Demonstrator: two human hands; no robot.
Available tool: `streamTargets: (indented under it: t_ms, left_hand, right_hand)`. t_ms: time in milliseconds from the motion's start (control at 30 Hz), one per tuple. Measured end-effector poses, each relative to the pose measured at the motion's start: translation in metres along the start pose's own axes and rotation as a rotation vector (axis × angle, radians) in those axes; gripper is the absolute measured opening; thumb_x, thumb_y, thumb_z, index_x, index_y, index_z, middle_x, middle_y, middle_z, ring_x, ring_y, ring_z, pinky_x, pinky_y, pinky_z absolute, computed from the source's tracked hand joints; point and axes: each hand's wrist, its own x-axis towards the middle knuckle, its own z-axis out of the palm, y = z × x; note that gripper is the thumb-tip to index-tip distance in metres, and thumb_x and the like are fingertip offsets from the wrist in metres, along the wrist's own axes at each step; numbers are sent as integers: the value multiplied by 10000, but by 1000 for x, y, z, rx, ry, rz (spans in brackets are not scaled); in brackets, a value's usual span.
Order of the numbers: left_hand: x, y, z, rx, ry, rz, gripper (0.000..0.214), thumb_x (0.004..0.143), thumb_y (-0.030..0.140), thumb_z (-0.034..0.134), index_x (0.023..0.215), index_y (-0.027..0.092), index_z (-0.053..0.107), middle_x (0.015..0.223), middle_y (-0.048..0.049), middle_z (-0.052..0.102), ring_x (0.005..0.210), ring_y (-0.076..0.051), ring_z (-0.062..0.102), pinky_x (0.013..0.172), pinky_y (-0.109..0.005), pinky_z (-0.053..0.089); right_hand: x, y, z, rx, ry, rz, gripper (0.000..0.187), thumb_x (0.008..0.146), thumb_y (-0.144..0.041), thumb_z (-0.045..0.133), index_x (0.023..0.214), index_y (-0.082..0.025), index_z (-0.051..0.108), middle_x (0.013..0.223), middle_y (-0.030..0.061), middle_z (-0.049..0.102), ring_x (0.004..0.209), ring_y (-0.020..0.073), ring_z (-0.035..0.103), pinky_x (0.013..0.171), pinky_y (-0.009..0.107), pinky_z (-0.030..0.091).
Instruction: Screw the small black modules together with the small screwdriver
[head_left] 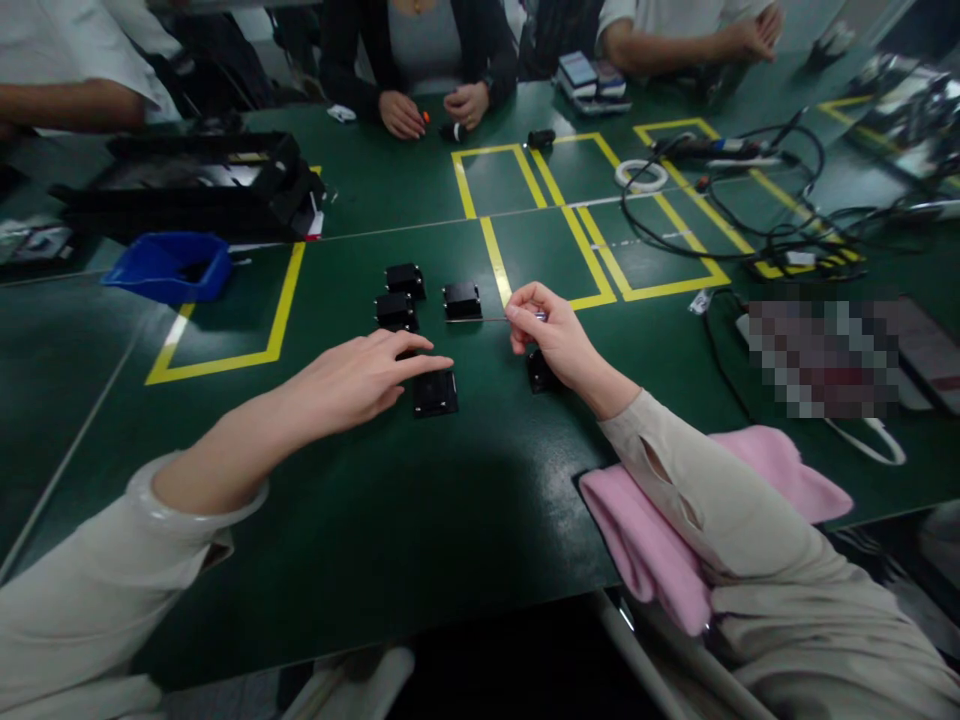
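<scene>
My left hand (356,375) reaches in from the left, fingers stretched out over a small black block (435,395); whether the fingertips touch it I cannot tell. Between the thumb and fingers of my right hand (551,330) is a thin metal tool (491,319), its slim shaft pointing left. The tool's tip lies along the near edge of another black block (462,300). Beyond my left hand sit two more black blocks, one (405,280) behind the other (395,310). Partly hidden under my right hand is a further black piece (538,371).
A blue bin (172,268) and a stack of black trays (195,185) stand at the left. Black cables (675,235) and a white ring (640,177) lie at the right. A pink cloth (652,540) is under my right forearm. Co-workers sit across the green table (480,510).
</scene>
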Motion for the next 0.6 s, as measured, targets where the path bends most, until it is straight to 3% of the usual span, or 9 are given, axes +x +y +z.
streamTargets:
  t_ms: [133, 267, 600]
  left_hand:
    - [5, -2, 7, 21, -50, 64, 684, 952, 99, 532, 1560, 412, 536, 1682, -67, 455, 1439, -350, 540, 1124, -529, 505]
    - [7, -4, 13, 13, -65, 70, 650, 923, 57, 570, 1496, 362, 595, 1710, -88, 412, 1485, -365, 504, 1136, -548, 506]
    - [5, 1, 14, -98, -71, -41, 368, 980, 355, 587, 1321, 220, 606, 1413, -133, 643, 1225, -324, 663, 925, -451, 605]
  right_hand:
    - [-1, -1, 1, 14, 4, 1, 326, 919, -471, 764, 900, -228, 547, 589, -87, 551, 514, 78, 550, 526, 227, 450]
    - [-1, 0, 2, 22, -1, -8, 346, 915, -486, 774, 901, -224, 548, 583, -90, 555, 505, 78, 551, 520, 222, 449]
    - [0, 0, 1, 26, -10, -9, 366, 924, -511, 772, 904, -220, 550, 574, -94, 545, 497, 75, 551, 511, 217, 448]
